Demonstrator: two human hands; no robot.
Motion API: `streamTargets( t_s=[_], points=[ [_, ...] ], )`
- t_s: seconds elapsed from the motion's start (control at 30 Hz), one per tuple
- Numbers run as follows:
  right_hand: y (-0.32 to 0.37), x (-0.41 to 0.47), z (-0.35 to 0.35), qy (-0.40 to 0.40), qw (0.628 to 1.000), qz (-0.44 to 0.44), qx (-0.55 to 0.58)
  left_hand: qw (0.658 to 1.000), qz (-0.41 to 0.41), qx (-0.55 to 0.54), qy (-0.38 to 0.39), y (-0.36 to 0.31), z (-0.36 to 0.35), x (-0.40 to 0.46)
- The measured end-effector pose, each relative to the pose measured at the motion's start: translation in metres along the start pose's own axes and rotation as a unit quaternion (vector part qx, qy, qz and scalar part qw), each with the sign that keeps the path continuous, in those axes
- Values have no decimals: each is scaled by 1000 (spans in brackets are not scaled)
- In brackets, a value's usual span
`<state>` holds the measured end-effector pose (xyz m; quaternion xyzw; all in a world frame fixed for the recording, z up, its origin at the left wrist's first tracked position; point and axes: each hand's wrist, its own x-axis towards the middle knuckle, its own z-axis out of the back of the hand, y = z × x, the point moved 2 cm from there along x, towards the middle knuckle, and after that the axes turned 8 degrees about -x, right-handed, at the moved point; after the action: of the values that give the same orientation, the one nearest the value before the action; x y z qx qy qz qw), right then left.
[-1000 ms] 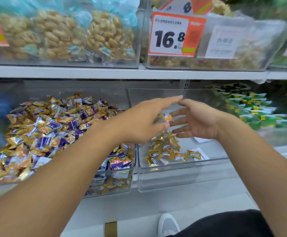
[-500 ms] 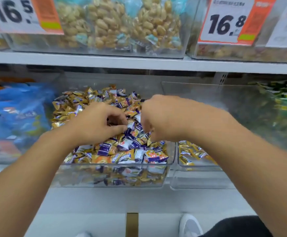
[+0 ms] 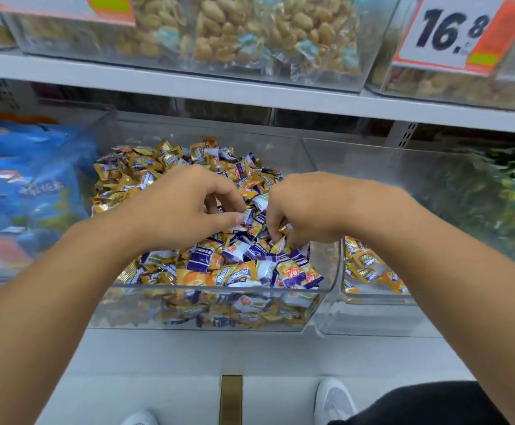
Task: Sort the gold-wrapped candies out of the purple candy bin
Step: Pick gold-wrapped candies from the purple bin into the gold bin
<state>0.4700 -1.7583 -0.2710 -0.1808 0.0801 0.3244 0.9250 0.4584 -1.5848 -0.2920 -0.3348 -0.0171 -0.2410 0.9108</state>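
Observation:
A clear bin holds a heap of mixed purple-wrapped candies and gold-wrapped candies. Both my hands are over the middle of the heap, close together. My left hand has its fingers curled down into the pile, with the thumb tip against a purple-and-white candy. My right hand is curled, and a gold-wrapped candy is pinched under its fingertips. To the right stands a second clear bin with a few gold-wrapped candies at its front.
A bin of blue packets stands to the left and one of green-wrapped sweets to the far right. A shelf runs overhead with clear bins of nuts and a 16.8 price tag. My shoes show on the floor below.
One second ago both hands were over the right bin, dropping a gold candy. They have since moved left onto the mixed heap, and their fingers are curled into it.

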Motion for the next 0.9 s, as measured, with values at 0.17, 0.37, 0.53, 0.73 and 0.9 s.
streamTargets(
  t_s=[0.17,0.37,0.53,0.73,0.9],
  points=[
    [-18,-4,12,-143,974,-21,173,997,41,-68,3,-1,-2,3],
    [-16,-4,11,-144,923,-67,352,973,107,-204,-4,1,-6,6],
    [-1,-7,8,-73,990,-93,79,965,139,-219,-34,7,-1,8],
    [23,7,-1,44,986,-140,-77,979,128,-147,-56,2,-4,11],
    [14,9,4,-8,988,-144,-62,991,99,-77,-36,6,2,2]
  ],
)
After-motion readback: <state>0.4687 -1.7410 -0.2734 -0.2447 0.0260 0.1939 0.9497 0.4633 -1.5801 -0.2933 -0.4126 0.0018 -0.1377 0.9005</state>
